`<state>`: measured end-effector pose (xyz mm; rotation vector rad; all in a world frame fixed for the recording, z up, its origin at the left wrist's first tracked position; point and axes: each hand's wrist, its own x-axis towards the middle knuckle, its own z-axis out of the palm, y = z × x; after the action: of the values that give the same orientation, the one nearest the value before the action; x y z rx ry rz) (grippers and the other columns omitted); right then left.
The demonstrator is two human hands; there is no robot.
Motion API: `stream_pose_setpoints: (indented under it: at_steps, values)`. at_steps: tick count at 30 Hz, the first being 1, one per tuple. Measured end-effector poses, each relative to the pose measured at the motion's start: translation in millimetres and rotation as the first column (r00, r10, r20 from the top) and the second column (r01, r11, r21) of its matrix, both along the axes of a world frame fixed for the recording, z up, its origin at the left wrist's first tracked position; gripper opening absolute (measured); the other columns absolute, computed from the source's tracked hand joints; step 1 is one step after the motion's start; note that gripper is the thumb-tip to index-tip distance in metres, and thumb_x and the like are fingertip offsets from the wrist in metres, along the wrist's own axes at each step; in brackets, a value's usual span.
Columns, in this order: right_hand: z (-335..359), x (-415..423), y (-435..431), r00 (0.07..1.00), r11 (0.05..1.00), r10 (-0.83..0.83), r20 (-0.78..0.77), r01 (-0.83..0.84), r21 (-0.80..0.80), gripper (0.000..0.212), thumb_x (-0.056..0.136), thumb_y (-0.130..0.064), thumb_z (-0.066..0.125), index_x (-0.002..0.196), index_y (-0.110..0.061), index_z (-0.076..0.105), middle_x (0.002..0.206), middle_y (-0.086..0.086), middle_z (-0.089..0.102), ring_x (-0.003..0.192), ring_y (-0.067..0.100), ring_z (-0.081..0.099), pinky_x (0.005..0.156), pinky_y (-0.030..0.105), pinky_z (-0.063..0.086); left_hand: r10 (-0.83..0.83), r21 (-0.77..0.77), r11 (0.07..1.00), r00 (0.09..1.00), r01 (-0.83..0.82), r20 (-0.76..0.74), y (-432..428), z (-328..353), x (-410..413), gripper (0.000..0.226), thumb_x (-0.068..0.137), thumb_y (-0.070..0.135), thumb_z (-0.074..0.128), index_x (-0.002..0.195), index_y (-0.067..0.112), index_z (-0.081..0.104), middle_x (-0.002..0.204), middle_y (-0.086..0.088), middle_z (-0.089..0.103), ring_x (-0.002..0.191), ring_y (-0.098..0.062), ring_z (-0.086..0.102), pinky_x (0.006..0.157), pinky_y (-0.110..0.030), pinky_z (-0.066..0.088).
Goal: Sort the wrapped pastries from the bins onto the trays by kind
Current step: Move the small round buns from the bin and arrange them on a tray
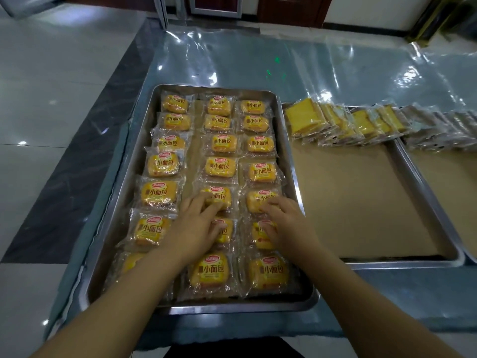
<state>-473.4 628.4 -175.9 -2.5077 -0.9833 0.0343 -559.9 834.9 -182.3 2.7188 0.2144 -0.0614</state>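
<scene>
A steel tray (121, 192) in front of me holds three columns of wrapped small buns with yellow labels. My left hand (198, 226) lies on the middle column, fingertips resting on a bun (219, 196) and thumb on the bun (227, 232) below it. My right hand (284, 223) lies on the right column, fingers on a bun (258, 200), thumb on another (260, 236). Both hands press flat with fingers apart; neither lifts anything. A second tray (418, 182) to the right carries a row of wrapped yellow cake slices (335, 122) along its far edge.
The second tray's brown paper liner (348, 197) is bare below the slices. A third tray (464, 202) at the far right edge holds darker wrapped slices (444, 130). Clear plastic sheeting (284, 55) covers the table. Tiled floor lies to the left.
</scene>
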Motion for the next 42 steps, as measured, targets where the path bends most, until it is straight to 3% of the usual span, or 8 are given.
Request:
stream_pose_setpoints:
  at_steps: [4,8,15,22,28,32,38,42]
  values:
    - [3,-22,-13,0.998,0.998,-0.016,-0.063,0.012,-0.061,0.044,0.079,-0.026,0.071,0.12,-0.015,0.06,0.125,0.006,0.055,0.118,0.027,0.045,0.094,0.04,0.041,-0.082,0.02,0.997,0.996,0.081,0.032,-3,3,-24,0.053,0.085,0.059,0.045,0.131,0.033,0.045,0.136,0.005,0.038,0.128,-0.015,0.025,0.103,-0.036,0.033]
    - [0,-40,-17,0.975,0.959,-0.022,-0.221,-0.042,-0.282,0.054,0.086,-0.048,0.056,0.135,-0.031,0.043,0.147,-0.006,0.03,0.136,0.019,0.02,0.103,0.041,0.034,-0.276,0.107,0.951,0.952,0.29,-0.128,-3,-10,-41,0.068,0.084,0.065,0.037,0.143,0.034,0.025,0.15,0.002,0.02,0.137,-0.021,0.016,0.106,-0.044,0.033]
    - [11,-45,-7,0.959,0.942,-0.075,-0.274,-0.022,-0.334,0.05,0.087,-0.037,0.058,0.135,-0.029,0.045,0.148,-0.005,0.031,0.136,0.021,0.021,0.107,0.039,0.029,-0.329,0.146,0.928,0.939,0.341,-0.103,-2,-13,-40,0.064,0.087,0.065,0.035,0.143,0.034,0.027,0.152,0.002,0.018,0.137,-0.022,0.014,0.104,-0.041,0.032]
    - [23,-44,16,0.981,0.995,-0.064,-0.185,0.049,-0.085,0.033,0.086,-0.026,0.063,0.118,-0.023,0.059,0.123,-0.006,0.054,0.111,0.011,0.046,0.088,0.02,0.033,-0.013,0.08,0.997,0.981,-0.002,0.192,50,3,-32,0.054,0.087,0.053,0.044,0.133,0.024,0.045,0.142,-0.005,0.038,0.13,-0.022,0.025,0.102,-0.04,0.033]
    - [29,-35,45,0.981,0.995,-0.051,-0.188,0.034,-0.095,0.035,0.085,-0.03,0.062,0.119,-0.022,0.058,0.12,-0.004,0.055,0.111,0.015,0.047,0.093,0.034,0.043,0.076,0.079,0.995,0.979,-0.061,-0.192,105,-14,-29,0.068,0.094,0.055,0.026,0.149,0.02,0.006,0.157,-0.007,-0.006,0.143,-0.028,-0.008,0.115,-0.044,0.007]
    - [30,-26,57,0.982,0.994,-0.044,-0.185,0.024,-0.109,0.037,0.085,-0.036,0.062,0.12,-0.026,0.057,0.119,-0.008,0.055,0.108,0.01,0.047,0.089,0.028,0.042,0.057,-0.022,0.998,0.962,-0.065,-0.265,97,-23,-31,0.071,0.094,0.056,0.022,0.147,0.022,-0.009,0.154,-0.005,-0.023,0.14,-0.026,-0.021,0.113,-0.041,-0.001]
    - [32,-12,73,0.985,0.992,-0.011,-0.173,-0.011,-0.124,0.036,0.086,-0.037,0.061,0.12,-0.026,0.057,0.123,-0.006,0.055,0.112,0.011,0.047,0.092,0.027,0.039,0.094,0.067,0.993,0.995,-0.093,-0.016,98,-13,-21,0.061,0.09,0.057,0.038,0.14,0.023,0.03,0.148,-0.007,0.02,0.134,-0.028,0.016,0.108,-0.043,0.025]
    - [35,0,82,0.985,0.991,-0.021,-0.173,-0.002,-0.133,0.036,0.086,-0.037,0.062,0.12,-0.026,0.057,0.12,-0.007,0.055,0.11,0.012,0.048,0.091,0.029,0.042,0.131,0.038,0.99,0.989,-0.134,0.071,110,-3,9,0.064,0.09,0.052,0.043,0.142,0.02,0.026,0.149,-0.005,0.019,0.137,-0.027,0.012,0.111,-0.041,0.021]
